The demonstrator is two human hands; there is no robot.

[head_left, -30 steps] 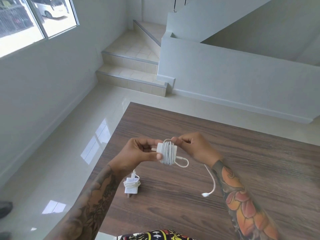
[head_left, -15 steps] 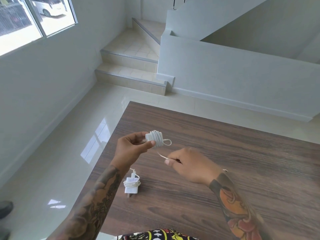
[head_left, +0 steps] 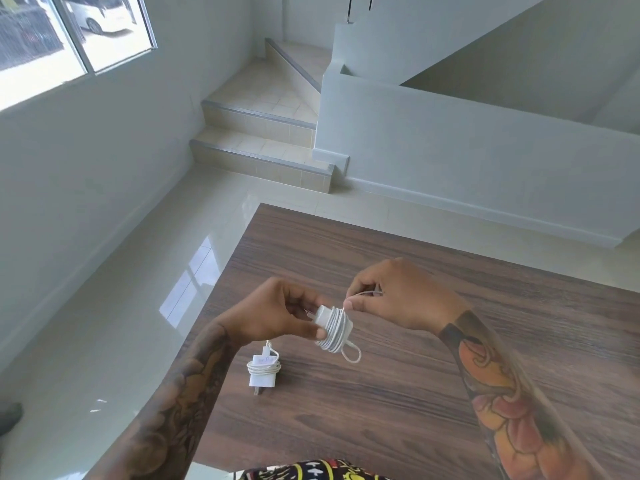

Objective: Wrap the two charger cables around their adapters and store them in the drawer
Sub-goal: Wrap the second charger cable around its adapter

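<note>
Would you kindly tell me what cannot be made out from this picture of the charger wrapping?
Head view only:
- Drawer: not in frame, so its place and state are unknown.
- Free cable end: hidden inside the right hand; its connector cannot be seen.
- Held adapter: plug end partly covered by the left hand.
- Wrapped adapter on the table: its label is too small to read.
- Table: near and right edges cut off by the frame.

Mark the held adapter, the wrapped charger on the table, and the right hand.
held adapter [head_left: 323, 311]: head view, on its bare white end beside the cable coils.
wrapped charger [head_left: 262, 377]: head view, on the adapter body below the coils.
right hand [head_left: 391, 294]: head view, on the back of the hand.
</note>
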